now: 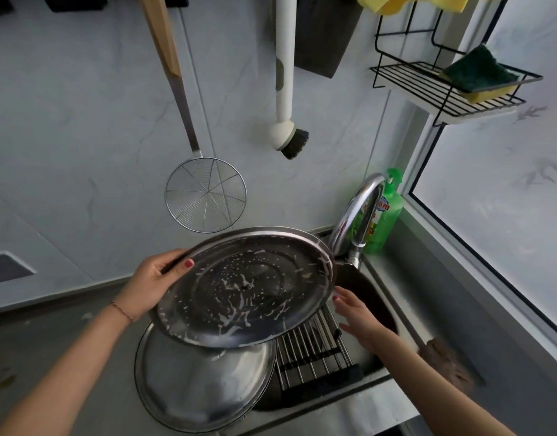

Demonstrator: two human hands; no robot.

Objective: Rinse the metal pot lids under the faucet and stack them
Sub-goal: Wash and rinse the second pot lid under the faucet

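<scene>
Your left hand grips the soapy lid by its left rim, tilted over the sink. The faucet stands right of the lid. Your right hand, fingers relaxed, touches the lid's right edge, nearer the faucet. A second lid lies below.

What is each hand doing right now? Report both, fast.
Left hand: grips the soapy lid by its rim.
Right hand: open, fingers straight, just beside the lid's right edge; contact unclear.
</scene>
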